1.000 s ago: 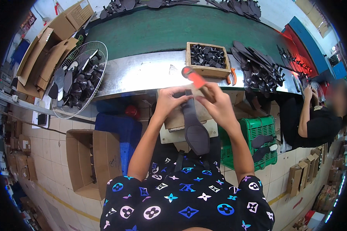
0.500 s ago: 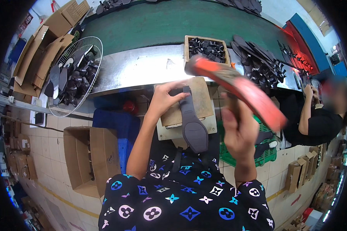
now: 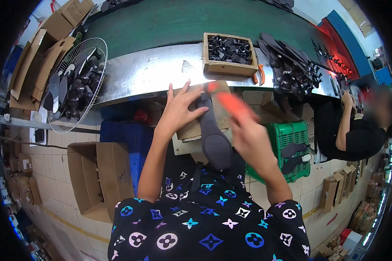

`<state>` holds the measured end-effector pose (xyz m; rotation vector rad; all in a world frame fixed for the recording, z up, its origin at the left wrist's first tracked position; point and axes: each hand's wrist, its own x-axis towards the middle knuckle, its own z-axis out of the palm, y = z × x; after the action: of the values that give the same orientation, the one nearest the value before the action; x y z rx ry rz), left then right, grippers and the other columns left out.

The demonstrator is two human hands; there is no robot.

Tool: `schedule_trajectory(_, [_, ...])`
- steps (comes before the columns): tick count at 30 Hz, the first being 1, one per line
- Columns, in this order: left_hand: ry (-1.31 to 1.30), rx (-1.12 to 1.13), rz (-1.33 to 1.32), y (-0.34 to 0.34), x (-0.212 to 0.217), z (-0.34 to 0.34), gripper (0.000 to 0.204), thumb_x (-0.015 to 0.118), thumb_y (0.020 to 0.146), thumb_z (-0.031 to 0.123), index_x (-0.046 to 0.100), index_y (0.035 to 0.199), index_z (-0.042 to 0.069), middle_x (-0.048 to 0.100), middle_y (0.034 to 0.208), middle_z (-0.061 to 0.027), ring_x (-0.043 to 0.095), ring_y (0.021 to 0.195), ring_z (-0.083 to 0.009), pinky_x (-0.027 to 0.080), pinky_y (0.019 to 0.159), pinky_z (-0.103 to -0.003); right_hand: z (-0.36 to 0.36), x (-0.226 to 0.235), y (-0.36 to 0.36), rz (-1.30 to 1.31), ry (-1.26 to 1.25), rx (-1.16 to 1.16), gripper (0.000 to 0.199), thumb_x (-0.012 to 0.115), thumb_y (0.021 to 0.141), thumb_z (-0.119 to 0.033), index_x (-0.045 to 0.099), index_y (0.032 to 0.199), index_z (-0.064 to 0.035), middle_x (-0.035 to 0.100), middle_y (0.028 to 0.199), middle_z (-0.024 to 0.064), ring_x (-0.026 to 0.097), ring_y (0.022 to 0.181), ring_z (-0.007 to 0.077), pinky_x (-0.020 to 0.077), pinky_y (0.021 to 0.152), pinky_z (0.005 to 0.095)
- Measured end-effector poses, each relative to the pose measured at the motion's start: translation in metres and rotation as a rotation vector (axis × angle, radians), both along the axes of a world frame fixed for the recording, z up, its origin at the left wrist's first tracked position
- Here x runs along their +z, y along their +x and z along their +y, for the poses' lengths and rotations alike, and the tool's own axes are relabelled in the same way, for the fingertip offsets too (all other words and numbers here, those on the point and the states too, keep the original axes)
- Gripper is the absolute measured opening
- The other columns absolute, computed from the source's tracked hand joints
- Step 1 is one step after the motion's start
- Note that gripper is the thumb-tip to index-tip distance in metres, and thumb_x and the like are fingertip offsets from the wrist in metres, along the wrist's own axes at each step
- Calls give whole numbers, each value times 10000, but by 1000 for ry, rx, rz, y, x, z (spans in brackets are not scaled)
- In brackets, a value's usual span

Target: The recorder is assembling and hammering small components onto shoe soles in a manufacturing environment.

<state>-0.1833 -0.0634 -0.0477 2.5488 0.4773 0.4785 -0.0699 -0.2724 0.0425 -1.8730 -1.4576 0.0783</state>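
A dark grey shoe sole (image 3: 213, 139) lies lengthwise on a cardboard-topped block (image 3: 191, 130) in front of me. My left hand (image 3: 180, 108) rests flat on the sole's far end, fingers spread. My right hand (image 3: 248, 135) grips an orange-handled tool (image 3: 231, 104), blurred by motion, just above the sole's far end. What the tool's head looks like I cannot make out.
A wooden box of small black parts (image 3: 228, 52) stands on the metal bench edge (image 3: 143, 74), beside a pile of black soles (image 3: 292, 65). A wire basket of soles (image 3: 69, 87) hangs left. An open carton (image 3: 100, 178) and green crate (image 3: 287, 143) sit below. Another person (image 3: 357, 126) works at right.
My right hand raised the orange-handled tool high half a second ago and has now swung it down to the sole. The left hand has stayed on the sole.
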Motion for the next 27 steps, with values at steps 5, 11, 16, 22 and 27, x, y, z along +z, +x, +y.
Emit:
schedule_trajectory(5, [93,-6,-153,-9,-6,-17,316,705,860,338,713,1034,74,676,1244,-54,515,1300,-329,229,1157,-591,-6,2,16,106,92,-44,199,614,944,-85,629,1100,38,668,837,174,683,728,278,514,659,343])
schedule_trajectory(11, [-737,-293,-191,-55,66,-58,229,664,917,174,669,865,-49,557,664,-101,555,611,-187,412,567,-311,21,-16,27,-12,111,32,266,633,907,-58,573,1158,7,651,964,178,659,856,368,524,677,381])
schedule_trajectory(16, [-1156,-301,-211,-75,97,-98,253,624,961,186,682,871,-43,599,716,-71,564,696,-128,435,655,-279,32,-34,24,-526,-181,189,309,674,861,-102,648,1163,-42,675,1116,151,656,1031,329,512,860,400])
schedule_trajectory(22, [-1391,-345,-105,-84,112,-111,287,559,1009,228,675,993,-33,646,932,-90,614,936,-147,468,831,-288,2,-10,-21,978,77,614,352,615,960,-333,675,1035,6,673,1134,143,641,970,286,492,910,381])
schedule_trajectory(27, [-1667,-449,-28,-83,109,-118,310,521,1033,236,610,1137,-43,626,1078,-100,583,1090,-182,431,976,-293,-2,-7,-46,1345,211,667,527,572,968,-491,673,955,27,682,977,141,619,949,305,467,932,426])
